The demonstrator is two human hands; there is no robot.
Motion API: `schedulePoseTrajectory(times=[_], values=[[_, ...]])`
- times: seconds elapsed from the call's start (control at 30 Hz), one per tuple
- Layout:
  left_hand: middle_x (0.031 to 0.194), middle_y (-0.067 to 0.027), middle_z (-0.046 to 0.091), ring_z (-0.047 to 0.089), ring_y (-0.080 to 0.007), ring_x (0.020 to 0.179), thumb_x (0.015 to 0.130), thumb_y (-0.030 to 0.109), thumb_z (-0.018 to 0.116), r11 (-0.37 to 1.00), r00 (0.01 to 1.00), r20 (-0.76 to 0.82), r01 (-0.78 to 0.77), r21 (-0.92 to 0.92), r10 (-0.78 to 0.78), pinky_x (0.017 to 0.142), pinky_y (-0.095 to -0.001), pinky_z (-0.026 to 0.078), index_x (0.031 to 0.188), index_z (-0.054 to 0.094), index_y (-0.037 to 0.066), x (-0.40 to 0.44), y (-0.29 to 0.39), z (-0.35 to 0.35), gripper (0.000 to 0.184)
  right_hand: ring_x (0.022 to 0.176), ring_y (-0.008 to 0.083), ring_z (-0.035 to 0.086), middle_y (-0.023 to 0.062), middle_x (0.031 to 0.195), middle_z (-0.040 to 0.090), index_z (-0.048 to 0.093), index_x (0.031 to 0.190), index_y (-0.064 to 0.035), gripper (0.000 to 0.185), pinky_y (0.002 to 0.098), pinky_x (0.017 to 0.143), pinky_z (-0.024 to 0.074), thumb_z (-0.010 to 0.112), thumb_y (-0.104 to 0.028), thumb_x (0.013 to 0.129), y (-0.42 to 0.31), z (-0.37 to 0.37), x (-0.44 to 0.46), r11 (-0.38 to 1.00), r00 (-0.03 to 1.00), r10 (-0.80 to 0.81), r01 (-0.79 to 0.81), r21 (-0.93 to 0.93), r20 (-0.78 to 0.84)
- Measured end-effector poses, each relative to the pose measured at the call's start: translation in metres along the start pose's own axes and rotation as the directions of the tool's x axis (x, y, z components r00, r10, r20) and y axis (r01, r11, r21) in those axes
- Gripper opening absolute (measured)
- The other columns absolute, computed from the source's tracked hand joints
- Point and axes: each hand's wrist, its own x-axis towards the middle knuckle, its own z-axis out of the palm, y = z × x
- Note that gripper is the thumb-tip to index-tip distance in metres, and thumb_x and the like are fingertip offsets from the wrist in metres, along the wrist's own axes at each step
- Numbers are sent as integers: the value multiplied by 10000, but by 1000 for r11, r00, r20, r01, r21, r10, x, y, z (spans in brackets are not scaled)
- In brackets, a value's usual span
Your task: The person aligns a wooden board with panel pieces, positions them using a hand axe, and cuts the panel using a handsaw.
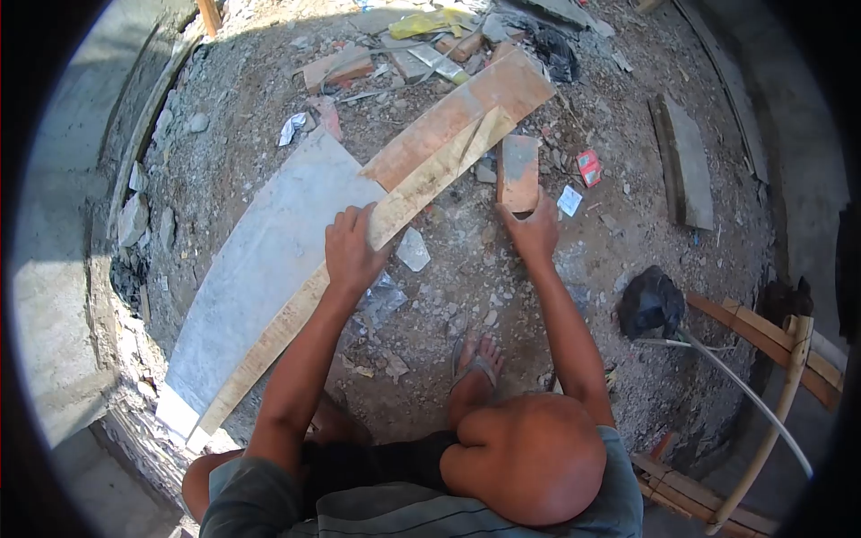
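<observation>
My left hand (352, 247) is closed over the upper edge of a long, pale wooden plank (417, 204), which runs from lower left to upper right. Behind the plank lie a wide grey board (269, 229) at the left and a reddish-brown board (457, 117) at the upper right. In my right hand (533, 229) is a brick (518, 170), gripped at its near end, with a grey patch on its face. The brick is just right of the plank's far part. My right thumb and fingertips are partly hidden by the brick.
Rubble covers the ground, with broken bricks (345, 70) and a yellow wrapper (430, 22) at the back. A red packet (588, 168) lies right of the brick. A concrete slab (682, 161), a black plastic bag (650, 303) and a wooden frame (780, 386) are at the right.
</observation>
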Motion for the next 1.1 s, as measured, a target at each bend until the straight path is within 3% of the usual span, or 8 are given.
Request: schedulePoseTrajectory(times=[0.27,0.37,0.5,0.57,0.73,0.93,1.07,1.1], values=[[1100,-114,595,582,-320,1030,692,267,869,987,990,130,-42,-156,63,871,-429,455,1321,611,40,-18,21,-48,717,1226,419,564,207,1310,582,527,1398,-7,920,497,1044,452,913,-424,673,20,-18,-49,976,983,-39,-1,217,177],[1130,-111,576,566,-305,1070,688,278,870,981,980,172,-69,-183,101,895,-426,440,1364,573,44,-35,23,-38,775,1312,423,509,203,1371,559,559,1381,-45,886,560,1092,385,915,-453,679,3,-29,-77,945,946,-324,324,-34,15],[1200,-102,552,535,-284,1140,693,297,868,988,972,206,-85,-131,111,946,-422,415,1406,536,40,-67,33,-14,827,1345,384,495,191,1411,543,604,1323,-49,830,553,1112,365,928,-415,652,-70,-73,-52,637,632,-770,756,-150,-86],[1237,-93,547,521,-272,1170,699,304,868,979,941,304,-96,-179,148,959,-417,405,1431,518,37,-76,43,-13,855,1270,357,529,164,1325,580,628,1262,-36,820,530,1094,379,942,-349,573,-100,-87,-34,322,303,-884,947,-6,357],[1271,-94,536,505,-269,1191,715,296,862,983,931,343,-68,-169,123,954,-414,402,1478,474,42,-88,36,-19,893,1087,327,559,129,1139,607,647,1146,-52,747,508,983,417,944,-262,494,-83,-44,-13,281,137,-844,937,209,519],[1292,-103,533,498,-295,1216,719,271,852,996,897,434,-56,-74,83,991,-423,406,1480,460,43,-124,2,-35,885,1094,330,563,121,1162,608,649,1147,-57,718,508,988,422,935,-278,527,-65,-34,-18,315,192,-808,940,133,557],[1267,-123,537,515,-315,1192,716,237,841,997,869,493,-6,-78,44,980,-442,424,1448,486,36,-120,-22,-49,838,1202,373,551,149,1256,605,647,1218,-80,732,559,1047,405,942,-281,578,-52,-37,-49,413,395,-900,908,73,184],[1244,-127,542,528,-320,1172,715,233,839,998,876,482,-2,-61,32,971,-447,431,1441,492,35,-118,-27,-55,828,1220,377,544,153,1290,592,626,1254,-76,758,558,1060,394,946,-312,609,-37,-33,-59,543,540,-839,838,46,63]])
